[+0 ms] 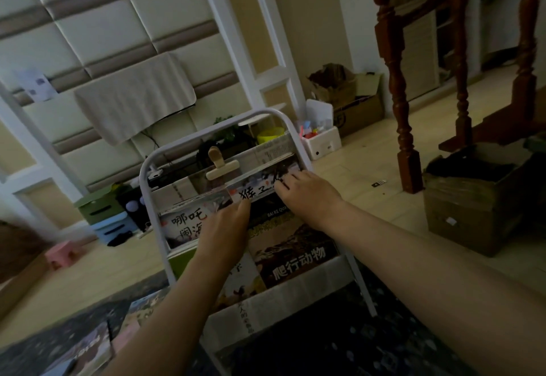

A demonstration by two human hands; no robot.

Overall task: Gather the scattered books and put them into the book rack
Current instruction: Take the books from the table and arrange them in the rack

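The book rack (146, 166) stood right there in front, a white tube frame bent into a rounded arch, with pale slings as tiers. A beige clip (222, 166) sat pinched on the top tier's edge.

Both hands were in on the upper tier. The right hand (305, 194) had its fingers (285, 181) curled over the top edge of the brush-lettered book (255, 192), a thin, glossy volume with black characters on a white strip, and gripped it at its right end. The left hand (227, 226) lay flatter, fingers fairly straight against the cover of the Nezha picture book (183, 226) beside it, with the thumb tip just touching the brush-lettered book's lower left edge. So that book sat between the two hands, standing in the tier and leaning back.

Below the wrists, the reptile book (295, 257) showed its dark, rocky cover in the lower tier.

Down at the left, loose books (88, 346) lay flat on the dark patterned rug (339, 340). A cardboard box (472, 216) stood off to the right, near the turned wooden baluster (404, 127).
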